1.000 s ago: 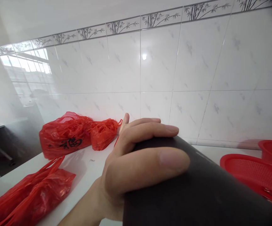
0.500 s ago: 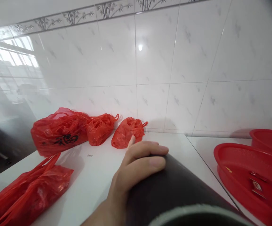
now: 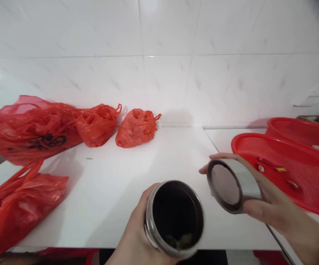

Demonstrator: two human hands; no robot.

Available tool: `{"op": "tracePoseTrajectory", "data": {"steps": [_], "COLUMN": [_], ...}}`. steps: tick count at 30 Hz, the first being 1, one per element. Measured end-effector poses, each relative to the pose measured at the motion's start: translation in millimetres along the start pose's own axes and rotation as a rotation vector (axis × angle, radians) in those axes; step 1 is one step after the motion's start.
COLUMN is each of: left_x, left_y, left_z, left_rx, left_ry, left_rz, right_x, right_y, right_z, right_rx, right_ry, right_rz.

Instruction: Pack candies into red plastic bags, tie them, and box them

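In the head view, the left hand [image 3: 137, 233] grasps an open metal-rimmed flask [image 3: 149, 221] over the near edge of the white table [image 3: 106, 198]. Right of it, the right hand [image 3: 272, 209] grips a tilted lid [image 3: 225, 184]; red bags [image 3: 95, 127] lie left, red baskets [image 3: 311, 176] right.

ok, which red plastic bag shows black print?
The large, bulging red plastic bag at the back left: black lettering shows on its front; no other bag shows any.

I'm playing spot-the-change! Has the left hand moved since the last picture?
Yes: downward in the view, the left hand went from near the back edge of the white table to its front edge.
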State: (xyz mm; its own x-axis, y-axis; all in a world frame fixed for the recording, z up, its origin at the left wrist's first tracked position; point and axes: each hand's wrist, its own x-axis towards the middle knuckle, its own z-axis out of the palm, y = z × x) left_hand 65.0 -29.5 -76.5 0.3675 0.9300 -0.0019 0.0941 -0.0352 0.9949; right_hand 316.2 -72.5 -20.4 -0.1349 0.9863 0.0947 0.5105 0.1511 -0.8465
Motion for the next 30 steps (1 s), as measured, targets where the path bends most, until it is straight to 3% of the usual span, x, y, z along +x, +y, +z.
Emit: {"op": "tracePoseTrajectory", "data": {"steps": [3, 6, 9, 13, 16, 21, 24, 27, 30], "left_x": [-2, -1, 0, -3, -5, -4, -2, 1, 7], "left_y": [-18, -29, -32, -29, -29, -37, -37, -35, -36], "left_z": [4, 7, 7, -1, -5, -1, -2, -10, -24], "left_rx": [0.022, 0.013, 0.021, 0.037, 0.057, 0.033, 0.034, 0.004, -0.053], "left_ry": [0.011, -0.009, -0.033, -0.118, -0.129, 0.022, 0.034, -0.087, -0.355], "left_rz": [0.003, 0.023, 0.019, 0.0, 0.0, -0.018, -0.041, -0.023, -0.001], "right_x": [12, 29, 41, 47, 51, 60, 66, 70, 71], "right_y": [-42, -70, -80, -87, -92, -95, -92, -87, -85], "right_z": [-5, 4, 18, 26, 31, 49, 52, 43, 31], "right_rx": [-0.218, -0.492, -0.655, -0.759, -0.808, -0.9, -0.925, -0.863, -0.75], "right_ry": [-0.143, -0.322, -0.445, -0.542, -0.55, -0.384, -0.38, -0.516, -0.717], "right_rz": [0.039, -0.073, -0.234, -0.327, -0.315, -0.011, 0.037, -0.139, -0.353]}}
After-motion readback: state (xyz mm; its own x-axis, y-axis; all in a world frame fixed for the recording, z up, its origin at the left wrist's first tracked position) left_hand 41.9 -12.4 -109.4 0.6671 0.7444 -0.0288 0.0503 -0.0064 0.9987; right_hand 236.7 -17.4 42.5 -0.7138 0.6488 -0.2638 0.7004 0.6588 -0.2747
